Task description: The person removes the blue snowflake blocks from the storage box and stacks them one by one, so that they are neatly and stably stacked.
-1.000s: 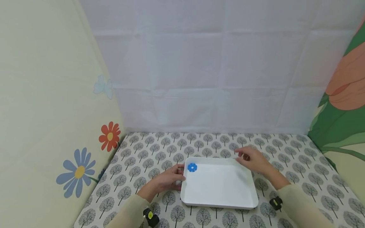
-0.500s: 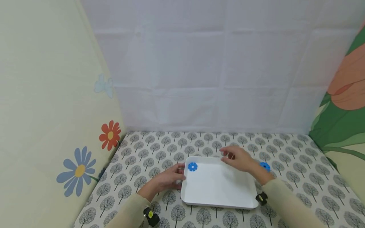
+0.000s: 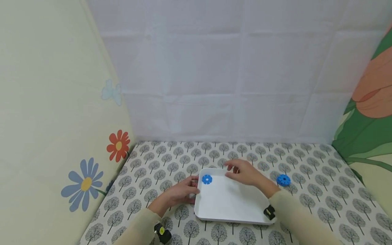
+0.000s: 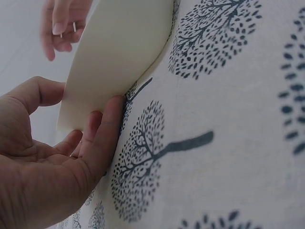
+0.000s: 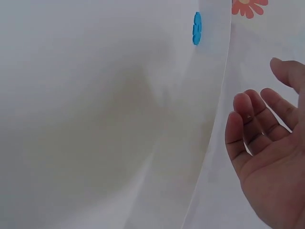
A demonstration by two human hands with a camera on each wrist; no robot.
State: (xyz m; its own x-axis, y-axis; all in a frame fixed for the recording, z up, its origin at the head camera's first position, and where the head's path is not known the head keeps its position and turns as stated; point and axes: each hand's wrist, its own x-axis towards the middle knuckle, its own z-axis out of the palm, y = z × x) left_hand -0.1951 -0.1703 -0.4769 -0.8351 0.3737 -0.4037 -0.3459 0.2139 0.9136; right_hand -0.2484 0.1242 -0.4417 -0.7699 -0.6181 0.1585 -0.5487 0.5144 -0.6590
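A shallow white tray (image 3: 234,199) lies on the cloth-covered table. My left hand (image 3: 181,192) grips its left side; in the left wrist view, fingers (image 4: 102,129) lie against the outer wall and another digit meets the rim. One blue notched disc (image 3: 207,179) with a centre hole, like a snowflake building disc, lies flat in the tray's far left corner. My right hand (image 3: 243,173) hovers over the far rim, to the right of that disc. Its fingers are loosely bent with nothing between them, as the right wrist view shows.
More blue notched discs (image 3: 283,180), apparently piled together, lie on the table right of the tray. The tree-print tablecloth (image 3: 324,190) runs back to a white hanging sheet (image 3: 196,85). Painted flower panels (image 3: 85,183) flank the table.
My right hand has moved left along the tray's far rim, uncovering the blue discs on the table at the right. My left hand stays on the tray's left side.
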